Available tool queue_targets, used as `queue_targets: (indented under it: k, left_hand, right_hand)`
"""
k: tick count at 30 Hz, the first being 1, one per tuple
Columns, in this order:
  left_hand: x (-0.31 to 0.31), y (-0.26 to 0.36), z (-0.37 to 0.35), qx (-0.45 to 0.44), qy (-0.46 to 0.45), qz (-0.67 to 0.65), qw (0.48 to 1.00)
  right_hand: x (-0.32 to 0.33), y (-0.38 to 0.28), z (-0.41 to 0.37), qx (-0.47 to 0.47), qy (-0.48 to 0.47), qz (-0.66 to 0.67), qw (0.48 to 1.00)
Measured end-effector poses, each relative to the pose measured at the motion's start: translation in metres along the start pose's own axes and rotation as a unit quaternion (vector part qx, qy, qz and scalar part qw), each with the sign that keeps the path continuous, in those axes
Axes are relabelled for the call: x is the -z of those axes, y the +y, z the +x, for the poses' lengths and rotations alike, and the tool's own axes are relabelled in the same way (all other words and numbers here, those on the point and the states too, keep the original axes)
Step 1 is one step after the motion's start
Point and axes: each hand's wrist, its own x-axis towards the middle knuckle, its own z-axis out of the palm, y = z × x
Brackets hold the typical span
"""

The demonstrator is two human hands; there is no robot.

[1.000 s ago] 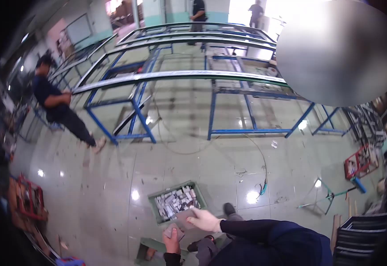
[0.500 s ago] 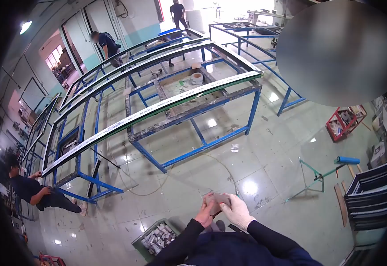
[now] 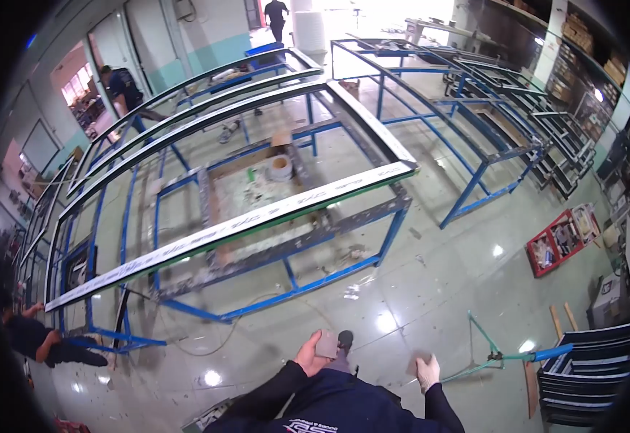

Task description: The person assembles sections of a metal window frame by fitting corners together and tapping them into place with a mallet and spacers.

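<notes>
Your two hands have come apart since the earlier frame, where they met on one small piece in front of you. Now your left hand (image 3: 312,356) is bare and is closed on the grey piece (image 3: 327,344): the thumb and the fingers grip it from below, and its flat face is turned up. This piece is low in the view, just left of your shoe (image 3: 345,339), above the floor (image 3: 430,289).

Your right hand (image 3: 426,371) wears a white glove and is well apart from the left one, to the right of the shoe. It is small and blurred, so I cannot tell if it is open or closed, or if it grips something.

Your view also has turned. Ahead of you stands the blue frame (image 3: 344,270), and on top of it lies a long pale profile (image 3: 235,229), slightly curved, which goes from the lower left to the upper right. Inside the frame, further back, there is a roll of tape (image 3: 280,167). Near your right hand, the green stand (image 3: 489,352) is on the floor, and behind it, well apart, the red crate (image 3: 557,245). One person (image 3: 40,340) crouches at the left edge, at the end of the profile.
</notes>
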Motion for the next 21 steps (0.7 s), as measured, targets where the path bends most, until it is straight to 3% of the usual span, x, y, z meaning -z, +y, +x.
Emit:
queue_targets:
  k: [2, 4, 6, 7, 8, 9, 12, 16, 17, 19, 20, 21]
  left_hand:
    - [-0.071, 0.039, 0.055, 0.042, -0.016, 0.069, 0.997]
    - [-0.136, 0.08, 0.12, 0.084, -0.064, 0.122, 0.987]
    - [-0.191, 0.102, 0.192, 0.117, -0.142, 0.131, 0.974]
    - [-0.223, 0.11, 0.223, 0.114, -0.15, 0.138, 0.972]
    - [-0.257, 0.118, 0.255, 0.107, -0.159, 0.145, 0.971]
    - [-0.29, 0.124, 0.289, 0.1, -0.17, 0.151, 0.969]
    - [-0.365, 0.126, 0.404, 0.115, -0.224, 0.135, 0.958]
    - [-0.457, 0.113, 0.532, 0.087, -0.217, 0.117, 0.965]
    - [-0.482, 0.122, 0.56, 0.067, -0.194, 0.127, 0.97]
    - [-0.51, 0.129, 0.592, 0.044, -0.129, 0.135, 0.981]
    - [-0.521, 0.129, 0.605, 0.033, -0.097, 0.136, 0.985]
    - [-0.527, 0.139, 0.622, 0.005, -0.081, 0.124, 0.989]
  right_hand:
    - [0.053, 0.015, 0.013, -0.237, 0.059, 0.079, 0.966]
    - [0.099, 0.073, 0.023, -0.276, 0.081, 0.074, 0.955]
    - [0.136, 0.088, 0.024, -0.242, 0.085, 0.011, 0.966]
    - [0.135, 0.202, 0.035, -0.158, 0.071, -0.198, 0.965]
    - [0.136, 0.3, 0.046, -0.082, 0.092, -0.411, 0.903]
    - [0.147, 0.217, 0.05, -0.235, 0.108, -0.177, 0.95]
    - [0.143, 0.157, 0.137, -0.308, 0.117, -0.133, 0.935]
    - [0.157, 0.103, 0.313, -0.242, 0.167, -0.108, 0.95]
    - [0.165, 0.052, 0.378, -0.239, 0.214, -0.07, 0.945]
    - [0.182, -0.041, 0.487, -0.118, 0.177, -0.034, 0.977]
    - [0.19, -0.102, 0.542, -0.127, 0.126, 0.046, 0.983]
    - [0.207, -0.201, 0.588, -0.086, 0.06, 0.03, 0.994]
